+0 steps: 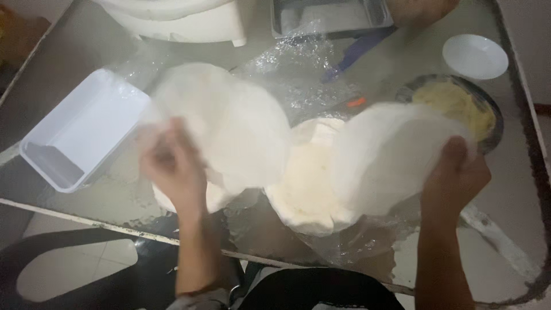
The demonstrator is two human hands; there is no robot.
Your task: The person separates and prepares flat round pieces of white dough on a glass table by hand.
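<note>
Head view: the left hand (pixel 172 163) sits at about 8 o'clock of the frame, blurred; its fingers are closed on the lower edge of a thin white round sheet (pixel 229 123), which spreads up toward 11 o'clock. The right hand (pixel 454 172) sits at 4 o'clock; thumb and fingers are pinched on the edge of a second white round sheet (pixel 390 161), which extends toward 9 o'clock of that hand. Between and below the two sheets lies a pale stack of dough rounds (pixel 307 183) on crinkled clear plastic wrap (pixel 298 72), resting on the table (pixel 516 189); whether the sheets touch the stack cannot be told.

At 9 o'clock stands a white rectangular tray (pixel 80 135), tilted; at 2 o'clock a dark bowl of yellowish filling (pixel 459 103), and beyond it a small white dish (pixel 475 55); at 12 o'clock a metal tray (pixel 333 16), with a blue tool (pixel 359 49) just below it.
</note>
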